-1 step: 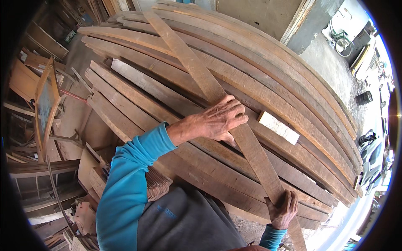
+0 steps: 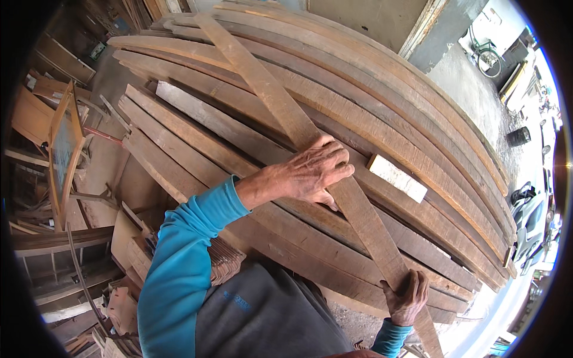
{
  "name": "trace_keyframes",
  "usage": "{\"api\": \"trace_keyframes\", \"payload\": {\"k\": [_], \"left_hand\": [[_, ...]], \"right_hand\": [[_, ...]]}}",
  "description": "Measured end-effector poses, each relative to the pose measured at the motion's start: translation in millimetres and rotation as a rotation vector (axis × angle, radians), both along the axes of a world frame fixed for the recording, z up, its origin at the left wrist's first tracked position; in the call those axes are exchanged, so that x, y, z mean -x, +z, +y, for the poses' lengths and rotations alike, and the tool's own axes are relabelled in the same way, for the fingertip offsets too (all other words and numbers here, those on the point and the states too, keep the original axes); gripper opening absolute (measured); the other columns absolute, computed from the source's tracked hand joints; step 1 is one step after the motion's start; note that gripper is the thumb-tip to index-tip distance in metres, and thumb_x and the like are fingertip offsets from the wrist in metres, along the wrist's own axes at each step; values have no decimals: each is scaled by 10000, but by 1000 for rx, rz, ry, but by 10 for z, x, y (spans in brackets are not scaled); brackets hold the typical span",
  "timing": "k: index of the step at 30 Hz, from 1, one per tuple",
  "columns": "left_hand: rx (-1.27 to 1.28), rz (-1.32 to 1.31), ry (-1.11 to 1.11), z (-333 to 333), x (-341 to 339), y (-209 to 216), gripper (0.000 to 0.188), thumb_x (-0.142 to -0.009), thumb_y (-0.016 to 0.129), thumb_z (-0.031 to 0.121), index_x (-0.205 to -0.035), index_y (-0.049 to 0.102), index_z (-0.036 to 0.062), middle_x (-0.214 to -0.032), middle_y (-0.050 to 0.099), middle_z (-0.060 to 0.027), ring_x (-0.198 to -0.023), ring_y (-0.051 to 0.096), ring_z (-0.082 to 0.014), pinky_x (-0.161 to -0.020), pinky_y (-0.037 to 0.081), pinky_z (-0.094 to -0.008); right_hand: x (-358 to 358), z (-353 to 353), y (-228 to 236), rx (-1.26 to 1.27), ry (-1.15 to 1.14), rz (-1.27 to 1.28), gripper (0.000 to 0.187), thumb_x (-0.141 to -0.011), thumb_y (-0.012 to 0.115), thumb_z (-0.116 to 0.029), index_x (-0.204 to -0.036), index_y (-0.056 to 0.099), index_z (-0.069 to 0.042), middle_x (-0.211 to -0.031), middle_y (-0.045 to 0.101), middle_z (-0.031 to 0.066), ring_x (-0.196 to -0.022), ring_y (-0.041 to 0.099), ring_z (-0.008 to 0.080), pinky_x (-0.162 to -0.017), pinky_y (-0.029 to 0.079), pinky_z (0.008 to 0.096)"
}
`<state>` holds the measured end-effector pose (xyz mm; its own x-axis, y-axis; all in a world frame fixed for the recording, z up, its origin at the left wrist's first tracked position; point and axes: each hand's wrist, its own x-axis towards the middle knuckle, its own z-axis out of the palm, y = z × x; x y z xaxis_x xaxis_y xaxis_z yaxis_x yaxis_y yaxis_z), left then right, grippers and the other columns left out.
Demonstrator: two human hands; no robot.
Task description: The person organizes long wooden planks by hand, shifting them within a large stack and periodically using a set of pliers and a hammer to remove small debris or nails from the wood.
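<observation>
A long, narrow wooden plank (image 2: 276,102) slants across the pile, from the far left down to the near right. My left hand (image 2: 319,170) grips it around the middle, fingers curled over its far edge and thumb on the near side. Toward the near end my right hand (image 2: 407,298) is wrapped around the same plank. Beneath it several long brown boards (image 2: 352,110) lie side by side, running from upper left to lower right. A short block with a white face (image 2: 398,178) rests on these boards, to the right of my left hand.
At the left stand a wooden frame with a glass pane (image 2: 64,152) and heaps of scrap wood. A small stack of ridged brown pieces (image 2: 225,265) is beside my left sleeve. Far right are a bicycle (image 2: 488,59) and a dark bucket (image 2: 518,136).
The plank's far end sits slightly further left, and my right hand slightly further right. Both hands keep their hold.
</observation>
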<state>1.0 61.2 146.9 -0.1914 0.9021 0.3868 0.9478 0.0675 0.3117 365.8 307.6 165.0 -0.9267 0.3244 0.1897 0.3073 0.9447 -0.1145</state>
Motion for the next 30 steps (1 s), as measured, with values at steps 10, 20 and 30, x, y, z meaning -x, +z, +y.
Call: {"api": "trace_keyframes", "payload": {"k": [10, 20, 30], "left_hand": [[51, -118, 144, -424, -541, -87, 765, -567, 969, 449, -1138, 639, 62, -1030, 546, -87, -1075, 567, -286, -1066, 402, -552], [117, -171, 188, -539, -611, -274, 765, -540, 976, 431, -1135, 621, 106, -1061, 548, -77, -1113, 569, -288, -1099, 387, -555], [135, -139, 248, -450, -601, -254, 731, -567, 966, 462, -1100, 625, 95, -1071, 644, -84, -1030, 639, -307, -1069, 454, -535]], "right_hand": [[123, 241, -97, 14, 160, -2, 751, -721, 873, -496, -1193, 615, 26, -1137, 635, 199, -1070, 614, 416, -942, 488, 528], [780, 509, 46, 416, 251, -149, 751, -722, 911, -463, -1235, 631, 8, -1139, 653, 216, -1038, 653, 410, -914, 526, 522], [2198, 832, -754, -34, 280, -81, 734, -875, 793, -265, -1507, 465, -86, -1407, 560, 208, -1341, 521, 398, -1126, 438, 477]]}}
